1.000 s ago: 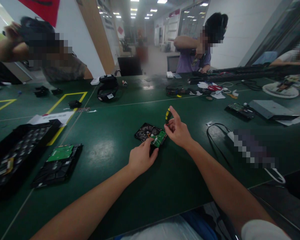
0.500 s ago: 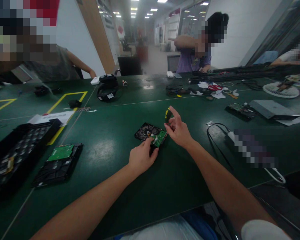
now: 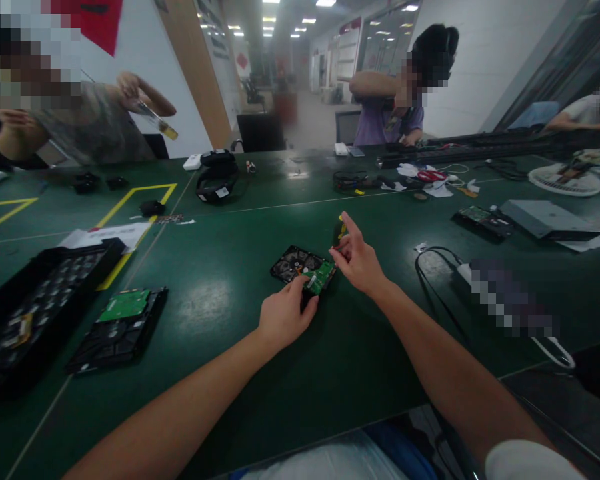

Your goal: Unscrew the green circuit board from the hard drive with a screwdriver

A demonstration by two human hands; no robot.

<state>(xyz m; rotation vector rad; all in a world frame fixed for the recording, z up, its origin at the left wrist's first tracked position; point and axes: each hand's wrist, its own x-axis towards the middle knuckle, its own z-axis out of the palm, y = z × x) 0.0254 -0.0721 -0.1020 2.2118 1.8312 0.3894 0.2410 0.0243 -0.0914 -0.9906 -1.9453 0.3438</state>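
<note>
A hard drive point(image 3: 291, 261) lies on the green table before me, its green circuit board point(image 3: 322, 275) facing up. My left hand point(image 3: 286, 311) grips the near edge of the drive, thumb at the side and fingers over the board. Just above the drive's right corner, my right hand point(image 3: 359, 259) is closed on a screwdriver with a black and yellow handle point(image 3: 342, 229). The handle stands upright, partly behind the fingers. Its tip is too small and hidden to make out.
To the left lie a second hard drive point(image 3: 117, 327) and a black tray point(image 3: 45, 300). A third drive point(image 3: 482, 222) sits by a grey metal box point(image 3: 550, 219) at right, with a cabled phone-like object point(image 3: 510, 293) nearer. Co-workers sit across the table.
My left hand and the hard drive stay put. The screwdriver handle in my right hand has turned or tilted slightly. At far left, a co-worker's hand has risen, holding a tool with a yellowish end.
</note>
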